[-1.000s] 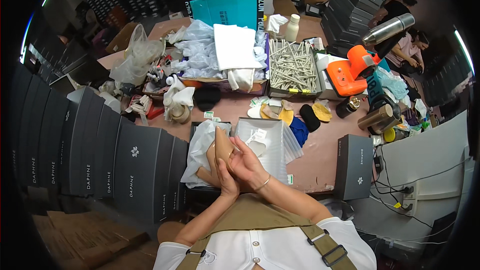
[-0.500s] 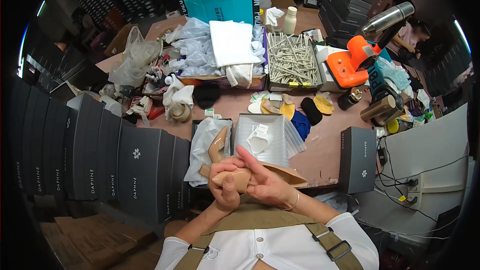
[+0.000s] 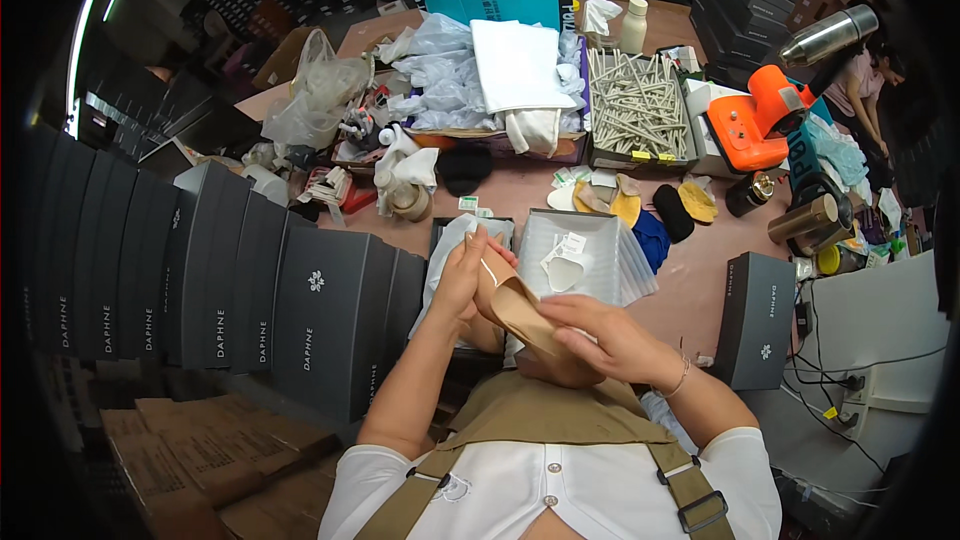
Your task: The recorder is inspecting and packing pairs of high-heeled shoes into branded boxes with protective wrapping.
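Cluttered pinkish tabletop (image 3: 690, 290) backs a handheld tan shoe (image 3: 525, 320)

Smooth and slender, with a curved, thin-edged opening and a duller beige lining, the shoe is held at the tabletop's near edge, just before the person's olive apron (image 3: 560, 420). Its long axis runs aslant, the front pointing to the upper left, away from the wearer, and the rear end at lower right, near the apron. Its colour looks even, with a bright glint along the opening's front edge; the toe is hidden by fingers.

A left hand (image 3: 468, 280) is wrapped closely around the front. A right hand (image 3: 605, 340) lies along the rim toward the rear, fingers together and gently bent; whether it grips cannot be told.

Beyond the left hand, soft crumpled tissue (image 3: 455, 240) fills a dark box. Beside it, a ribbed, pale-lined tray (image 3: 595, 300) carries a rounded white card (image 3: 565, 273). Farther back are yellow pads (image 3: 626, 208), an oval black pad (image 3: 673, 213) and folded blue cloth (image 3: 652, 243). Slim pale rods (image 3: 640, 105) crowd an open carton near a glossy orange device (image 3: 745, 135). Matte dark grey shoeboxes (image 3: 340, 325) stand in a row at left, above flattened brown cardboard (image 3: 200, 450).
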Demonstrator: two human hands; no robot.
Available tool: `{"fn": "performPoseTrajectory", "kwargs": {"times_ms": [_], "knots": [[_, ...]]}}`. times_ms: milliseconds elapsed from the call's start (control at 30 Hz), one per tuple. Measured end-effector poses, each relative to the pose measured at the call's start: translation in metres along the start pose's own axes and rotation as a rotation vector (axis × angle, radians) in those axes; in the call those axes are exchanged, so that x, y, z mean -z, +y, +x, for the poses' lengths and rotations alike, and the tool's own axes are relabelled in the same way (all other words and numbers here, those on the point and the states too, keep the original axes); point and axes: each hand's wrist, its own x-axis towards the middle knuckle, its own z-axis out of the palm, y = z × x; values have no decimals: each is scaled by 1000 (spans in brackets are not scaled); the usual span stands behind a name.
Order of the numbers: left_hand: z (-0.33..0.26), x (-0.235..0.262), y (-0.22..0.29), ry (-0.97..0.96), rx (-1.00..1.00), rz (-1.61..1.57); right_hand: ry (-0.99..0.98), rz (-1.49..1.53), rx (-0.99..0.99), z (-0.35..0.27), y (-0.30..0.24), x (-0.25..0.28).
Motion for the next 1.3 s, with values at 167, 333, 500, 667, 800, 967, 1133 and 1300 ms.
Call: {"fn": "performPoseTrajectory", "kwargs": {"times_ms": [167, 333, 500, 667, 800, 967, 1133, 1300], "knots": [[36, 15, -41, -72, 303, -177, 48, -380, 47, 46, 62, -31], [47, 14, -77, 21, 365, -176, 324, -495, -157, 71, 131, -80], [47, 54, -101, 113, 234, -54, 313, -596, -210, 98, 132, -104], [30, 37, -80, 169, 275, -63, 163, -692, -248, 95, 128, -98], [17, 21, -66, 126, 271, -32, 201, -504, -279, 68, 101, -92], [13, 23, -55, 34, 288, -102, 132, -109, -174, 23, 113, -79], [22, 22, -75, 125, 60, 5, 69, -555, -134, 70, 88, -77], [12, 24, -52, 109, 297, -30, 289, -273, -135, 93, 120, -110]]}}
